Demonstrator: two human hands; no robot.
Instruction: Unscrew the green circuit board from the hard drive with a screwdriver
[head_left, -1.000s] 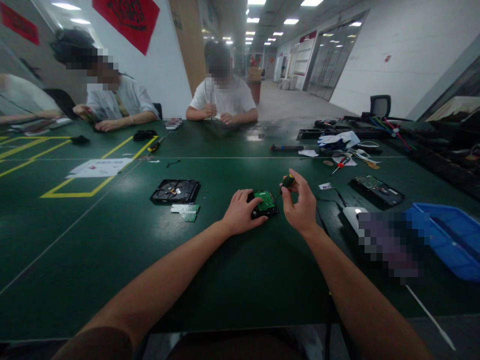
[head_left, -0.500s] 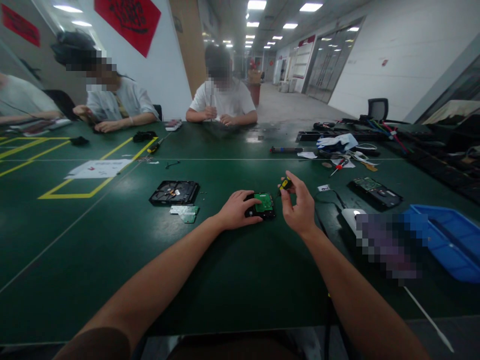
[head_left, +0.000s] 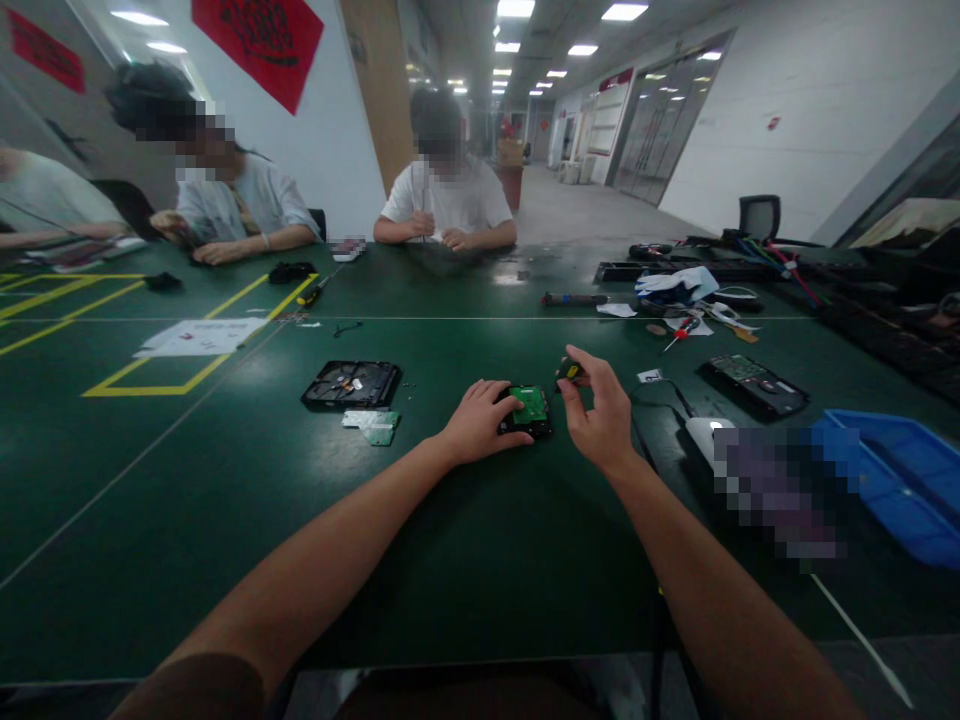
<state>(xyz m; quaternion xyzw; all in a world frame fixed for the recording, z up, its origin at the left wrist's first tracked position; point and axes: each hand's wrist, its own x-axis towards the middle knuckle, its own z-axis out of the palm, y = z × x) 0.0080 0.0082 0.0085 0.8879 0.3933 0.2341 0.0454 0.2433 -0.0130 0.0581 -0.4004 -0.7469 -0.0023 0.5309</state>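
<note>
In front of me lies a black hard drive point(head_left: 534, 406) with its green circuit board facing up. My left hand point(head_left: 484, 420) grips it from the left, the thumb along the near edge and the fingers over the board. Just right of the drive, my right hand point(head_left: 598, 410) is closed around the black and yellow handle of a screwdriver point(head_left: 570, 372). Its tip is too dark to make out. Off to the left rests a second, opened black drive casing point(head_left: 352, 384), with a loose circuit board point(head_left: 381, 427) at its near edge.
Another hard drive point(head_left: 752, 386) sits at the right, near a blue tray point(head_left: 892, 490) and a partly blurred pale device point(head_left: 705, 440). Farther back are a red screwdriver point(head_left: 681, 333), a glove point(head_left: 686, 284) and a dark pen-shaped tool point(head_left: 574, 300). Several people sit across the table.
My right hand has turned the screwdriver handle slightly between its fingers. My left hand stays on the hard drive. The whole view has shifted a little.
</note>
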